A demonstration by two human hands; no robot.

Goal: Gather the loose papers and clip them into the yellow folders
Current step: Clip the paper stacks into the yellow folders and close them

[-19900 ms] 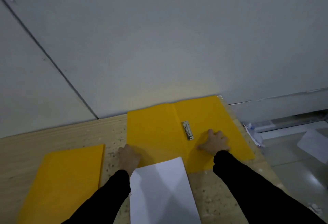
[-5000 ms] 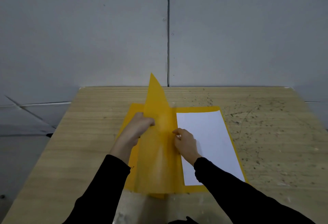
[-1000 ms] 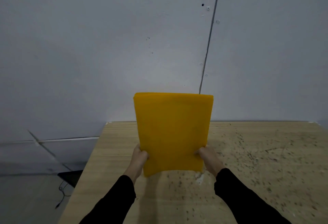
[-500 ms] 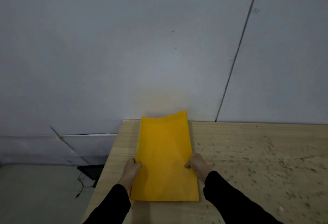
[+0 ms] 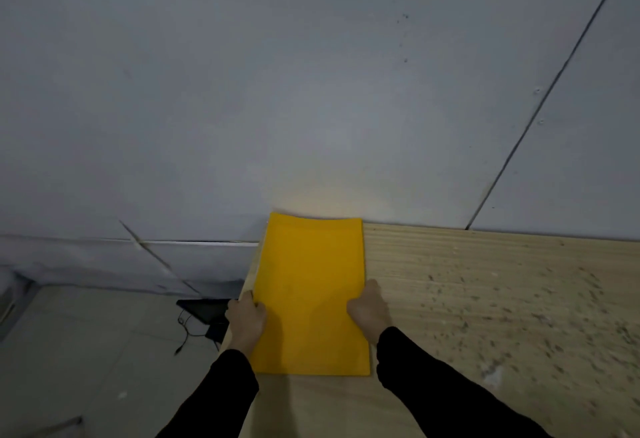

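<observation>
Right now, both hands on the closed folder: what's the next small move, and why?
Probably nudge the folder slightly right, then let go. It lies closed on the table, but its left side runs along the table's left edge, where the left hand grips it; the right hand holds the other side.

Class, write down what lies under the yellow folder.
The yellow folder lies on the wooden table, along its left edge. The left hand and right hand grip its sides. Anything directly beneath or inside it is hidden by its closed cover.
</observation>
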